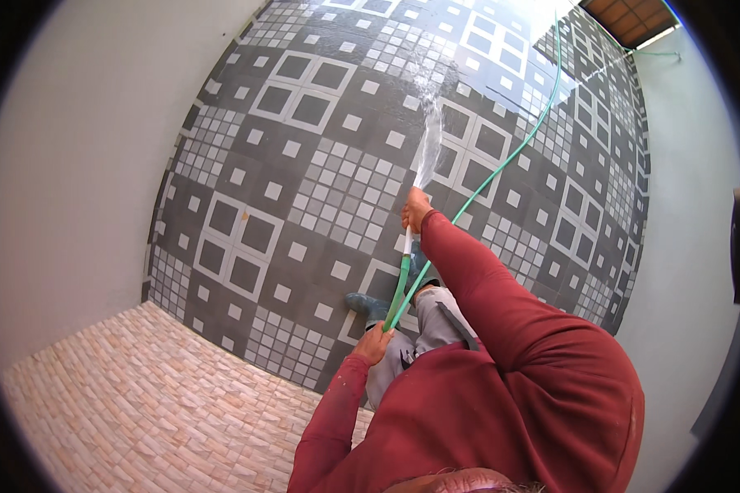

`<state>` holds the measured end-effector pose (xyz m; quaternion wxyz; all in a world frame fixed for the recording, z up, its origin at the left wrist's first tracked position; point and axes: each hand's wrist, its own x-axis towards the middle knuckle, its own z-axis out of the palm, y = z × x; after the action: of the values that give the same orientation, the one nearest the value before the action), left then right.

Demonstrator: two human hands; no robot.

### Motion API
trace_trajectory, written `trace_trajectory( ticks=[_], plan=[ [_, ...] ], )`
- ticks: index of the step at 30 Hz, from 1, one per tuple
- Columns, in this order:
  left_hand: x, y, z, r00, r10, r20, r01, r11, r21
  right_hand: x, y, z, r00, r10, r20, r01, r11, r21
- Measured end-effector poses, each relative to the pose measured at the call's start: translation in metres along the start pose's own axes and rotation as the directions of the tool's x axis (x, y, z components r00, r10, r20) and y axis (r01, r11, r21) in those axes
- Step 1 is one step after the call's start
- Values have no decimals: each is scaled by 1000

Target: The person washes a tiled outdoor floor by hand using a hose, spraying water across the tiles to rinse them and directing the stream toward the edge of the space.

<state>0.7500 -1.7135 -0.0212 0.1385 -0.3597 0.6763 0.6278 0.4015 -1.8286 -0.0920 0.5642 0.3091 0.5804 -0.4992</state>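
Observation:
My right hand is wrapped round a white pipe end that joins a thick green hose section. Water sprays from that end, away from me, onto the patterned tile floor. Close to my body, my left hand grips the green hose where the thick section and a thinner green length meet. The thinner length runs past my right forearm toward the far right. Part of each hand's fingers is hidden behind the hose.
A pale wall rises on the left, and a light grey wall on the right. Stone-look cladding covers the lower left. My boots stand on the tiles near the hose. The far floor is wet and shiny.

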Motion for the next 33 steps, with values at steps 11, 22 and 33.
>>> trace_trajectory(
  ticks=[11,22,33],
  plan=[
    [20,68,-48,984,-8,179,-54,940,338,-34,-52,-43,1000,17,-25,-11,978,208],
    [31,105,-87,965,83,250,-178,905,387,-95,-93,-49,993,-95,-69,114,926,361],
    [35,103,-96,926,175,335,-289,898,331,-152,-99,-66,980,-179,-86,198,902,384]
  ],
)
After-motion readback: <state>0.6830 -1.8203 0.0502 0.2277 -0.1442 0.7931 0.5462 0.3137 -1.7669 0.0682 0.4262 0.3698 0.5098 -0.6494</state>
